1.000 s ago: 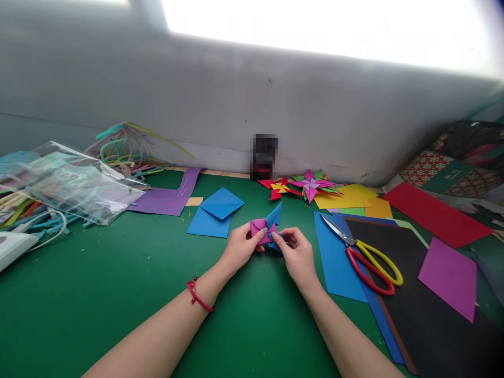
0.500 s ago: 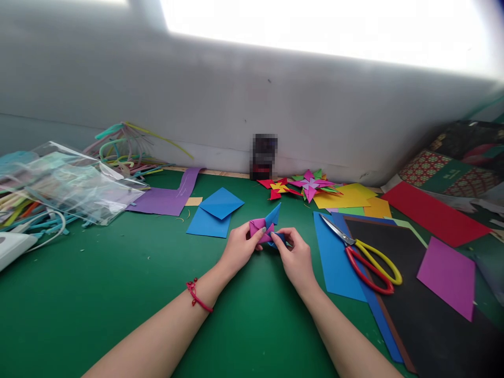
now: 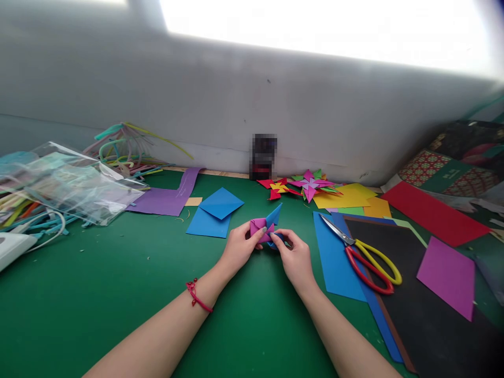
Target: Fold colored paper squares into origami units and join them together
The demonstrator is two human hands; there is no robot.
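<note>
Both hands pinch a folded origami piece (image 3: 260,224) of magenta and blue paper above the green table. My left hand (image 3: 241,245) is closed on its magenta side, thumb on top. My right hand (image 3: 292,254) is closed on the blue flap at the lower right, its thumb pressing near the centre. A blue point sticks up from the far side. The undersides of the piece and some fingertips are hidden. Left of the hands lie blue paper squares (image 3: 221,203), one with a fold line. Finished-looking folded paper stars (image 3: 309,185) rest beyond, by the wall.
Scissors (image 3: 364,258) with red and yellow handles lie on blue sheets and a black board (image 3: 429,294) at right. Nearby are a magenta square (image 3: 449,277) and a red sheet (image 3: 441,212). Purple paper (image 3: 163,200), a clear plastic bag (image 3: 106,202) and pipe cleaners (image 3: 118,149) occupy the left.
Hardly anything differs. My right hand has shifted very slightly at the blue flap; the left hand keeps its hold on the origami piece.
</note>
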